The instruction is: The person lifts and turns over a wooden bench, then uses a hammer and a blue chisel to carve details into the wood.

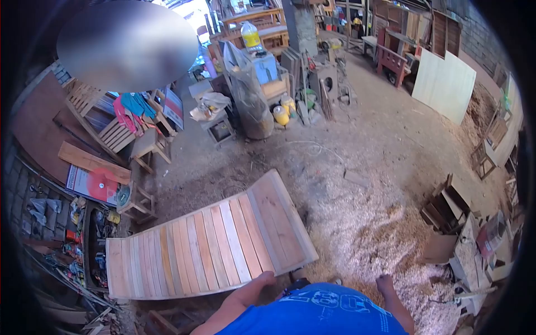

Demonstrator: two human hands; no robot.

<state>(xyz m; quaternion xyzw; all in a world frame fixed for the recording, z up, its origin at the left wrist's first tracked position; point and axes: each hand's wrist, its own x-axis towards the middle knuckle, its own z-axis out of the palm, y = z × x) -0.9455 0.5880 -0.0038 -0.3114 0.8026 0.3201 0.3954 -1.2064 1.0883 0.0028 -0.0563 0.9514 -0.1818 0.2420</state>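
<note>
A long slatted wooden panel (212, 245), curved and raised at its right end, lies across the middle of the floor. My left hand (263, 279) reaches from below and grips the panel's near edge, with the fingertips hidden under the rim. My right hand (384, 280) hangs beside my blue shirt, over the sawdust and clear of the panel. It is too small to tell how its fingers lie.
Sawdust (368, 223) covers the floor to the right. Wooden stools (149, 146) and a red saw-blade package (95, 185) stand to the left, with tools (72, 234) along the wall. A plywood sheet (445, 84) leans at the back right. Scrap boxes (452, 212) sit to the right.
</note>
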